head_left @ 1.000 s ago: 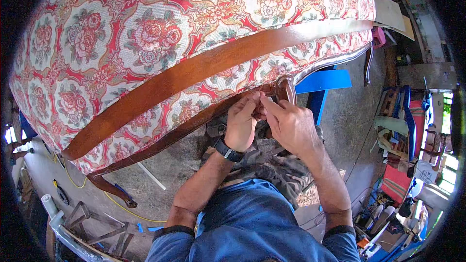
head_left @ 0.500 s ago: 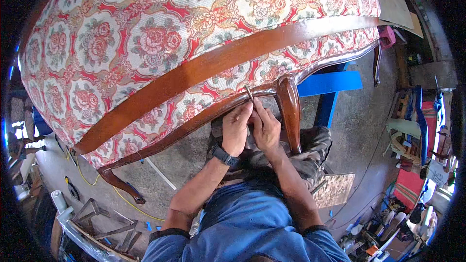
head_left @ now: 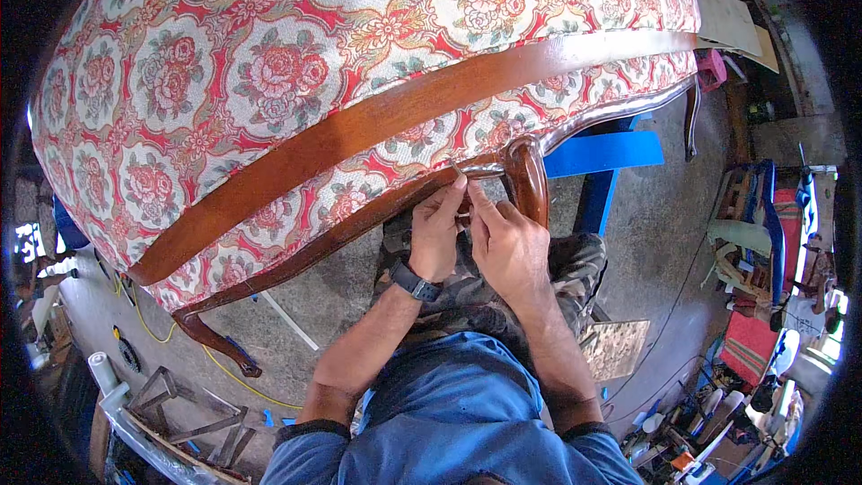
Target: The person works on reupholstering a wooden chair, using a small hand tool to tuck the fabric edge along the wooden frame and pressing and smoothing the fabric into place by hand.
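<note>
A sofa (head_left: 269, 72) covered in red and cream floral fabric stands before me, its curved wooden rail (head_left: 359, 139) running across the cover. My left hand (head_left: 436, 226) is closed in a pinch just below the lower wooden edge (head_left: 386, 205). From its fingertips a short, thin piece (head_left: 456, 168) pokes up against the fabric's lower border; its kind is too small to tell. Close beside it, my right hand (head_left: 512, 250) has thumb and index finger bent together near the left fingertips. What it grips, if anything, is hidden. A carved front leg (head_left: 528, 181) rises right of my hands.
A blue support (head_left: 603, 154) stands under the sofa at right. A speckled board (head_left: 618, 348) lies on the floor near my right knee. Tools and scraps (head_left: 718, 422) crowd the lower right; a wooden frame (head_left: 193, 418) and yellow cord (head_left: 235, 373) lie at left.
My right hand has turned and shifted slightly right and down, its fingers bending more. The thin piece shows less above the fingertips. The view has shifted slightly.
</note>
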`<state>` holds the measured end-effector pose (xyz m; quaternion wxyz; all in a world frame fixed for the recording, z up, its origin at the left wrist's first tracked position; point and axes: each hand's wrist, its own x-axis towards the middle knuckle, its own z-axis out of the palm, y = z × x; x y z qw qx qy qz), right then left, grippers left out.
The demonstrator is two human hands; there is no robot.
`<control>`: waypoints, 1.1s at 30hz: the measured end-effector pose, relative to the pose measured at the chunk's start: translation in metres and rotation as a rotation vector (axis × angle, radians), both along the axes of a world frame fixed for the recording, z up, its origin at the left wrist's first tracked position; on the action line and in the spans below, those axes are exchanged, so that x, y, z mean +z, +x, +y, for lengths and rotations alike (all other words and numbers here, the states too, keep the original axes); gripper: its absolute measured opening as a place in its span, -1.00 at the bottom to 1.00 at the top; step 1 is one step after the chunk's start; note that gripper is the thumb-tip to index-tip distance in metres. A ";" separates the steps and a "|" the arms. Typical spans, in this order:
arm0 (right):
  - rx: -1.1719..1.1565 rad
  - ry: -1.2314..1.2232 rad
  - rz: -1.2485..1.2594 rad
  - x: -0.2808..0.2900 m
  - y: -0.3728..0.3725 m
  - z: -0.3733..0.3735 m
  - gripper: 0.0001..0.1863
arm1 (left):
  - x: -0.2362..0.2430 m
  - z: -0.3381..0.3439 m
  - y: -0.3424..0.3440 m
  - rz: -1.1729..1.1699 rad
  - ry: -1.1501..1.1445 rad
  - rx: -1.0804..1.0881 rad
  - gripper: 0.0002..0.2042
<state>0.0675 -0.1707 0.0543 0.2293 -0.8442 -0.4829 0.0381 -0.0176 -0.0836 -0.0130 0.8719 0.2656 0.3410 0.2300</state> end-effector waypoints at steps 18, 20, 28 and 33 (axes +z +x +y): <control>0.017 0.199 0.048 -0.057 -0.008 -0.008 -0.48 | -0.012 -0.001 -0.001 0.175 0.020 0.057 -0.78; 0.001 0.091 0.016 -0.037 -0.016 -0.001 -0.45 | -0.010 0.002 -0.004 0.147 -0.013 0.061 -0.77; 0.039 0.501 0.231 -0.112 0.006 0.011 -0.55 | -0.026 -0.004 0.004 0.152 0.126 0.109 -0.74; 0.026 0.473 0.218 -0.103 0.003 0.002 -0.55 | -0.023 -0.012 0.004 0.127 0.193 0.128 -0.71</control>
